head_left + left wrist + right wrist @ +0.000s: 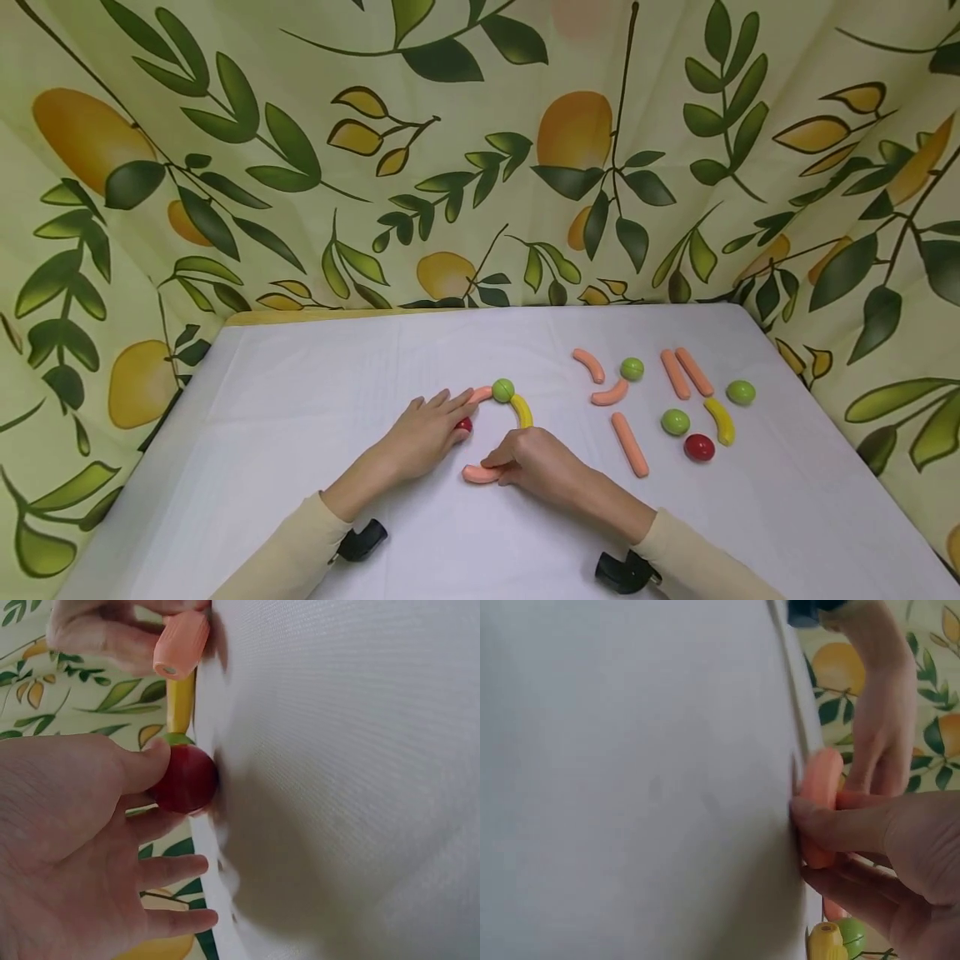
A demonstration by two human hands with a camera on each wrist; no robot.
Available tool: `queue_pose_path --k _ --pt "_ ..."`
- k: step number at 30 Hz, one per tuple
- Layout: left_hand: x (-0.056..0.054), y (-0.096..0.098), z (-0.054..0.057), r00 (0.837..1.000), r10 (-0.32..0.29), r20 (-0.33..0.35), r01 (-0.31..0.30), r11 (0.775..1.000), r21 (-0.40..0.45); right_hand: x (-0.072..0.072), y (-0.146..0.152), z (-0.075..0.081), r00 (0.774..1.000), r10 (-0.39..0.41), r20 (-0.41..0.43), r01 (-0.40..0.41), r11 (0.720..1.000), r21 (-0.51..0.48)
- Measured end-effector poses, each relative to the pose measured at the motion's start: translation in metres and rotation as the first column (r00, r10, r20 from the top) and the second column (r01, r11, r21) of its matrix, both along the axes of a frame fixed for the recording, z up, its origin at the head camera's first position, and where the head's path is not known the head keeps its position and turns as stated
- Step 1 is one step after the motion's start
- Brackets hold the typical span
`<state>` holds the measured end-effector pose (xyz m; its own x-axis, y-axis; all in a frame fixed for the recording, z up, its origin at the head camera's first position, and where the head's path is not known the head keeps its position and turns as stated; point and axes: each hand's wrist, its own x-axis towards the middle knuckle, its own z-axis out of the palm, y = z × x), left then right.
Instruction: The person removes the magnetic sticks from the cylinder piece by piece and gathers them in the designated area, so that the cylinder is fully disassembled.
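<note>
My left hand (427, 435) holds a glossy red ball (186, 780) between thumb and forefinger, its other fingers spread. Near its fingertips lies a curved pink sausage-shaped piece (482, 394), partly covered by the hand. That piece meets a green ball (503, 390), and a yellow banana-shaped piece (522, 411) curves down from the ball. My right hand (542, 463) pinches another curved pink piece (823, 780) between thumb and fingers, low at the table. Together these pieces form an open ring, with the right hand hiding part of its right side.
On the right of the white-covered table (300, 367) lie straight pink sticks (629, 445), curved pink pieces (588, 365), green balls (675, 422), a red ball (699, 447) and a yellow banana-shaped piece (720, 421). A leaf-and-fruit patterned curtain (480, 167) hangs behind.
</note>
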<state>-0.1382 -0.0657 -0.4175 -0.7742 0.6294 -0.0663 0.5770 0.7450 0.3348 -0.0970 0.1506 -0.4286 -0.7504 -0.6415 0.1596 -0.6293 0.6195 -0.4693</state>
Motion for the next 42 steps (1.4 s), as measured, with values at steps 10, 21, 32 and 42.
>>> queue_pose_path --k 10,21,32,42 --pt "0.000 0.000 0.001 1.000 -0.002 0.011 0.001 1.000 0.020 0.012 0.011 -0.003 1.000 0.003 0.014 -0.003 1.000 0.004" --pt "0.000 0.000 0.001 1.000 -0.004 0.028 0.003 0.999 0.045 0.013 0.037 0.009 0.996 -0.091 0.025 0.092 0.994 -0.056" --pt "0.000 -0.001 0.000 0.999 -0.009 0.038 0.007 0.998 0.055 0.006 0.100 0.031 0.953 -0.296 0.067 0.303 0.942 -0.145" --pt "0.000 -0.001 -0.002 0.999 0.000 0.041 -0.002 0.998 0.066 0.009 0.172 0.047 0.846 -0.531 0.034 0.530 0.836 -0.140"
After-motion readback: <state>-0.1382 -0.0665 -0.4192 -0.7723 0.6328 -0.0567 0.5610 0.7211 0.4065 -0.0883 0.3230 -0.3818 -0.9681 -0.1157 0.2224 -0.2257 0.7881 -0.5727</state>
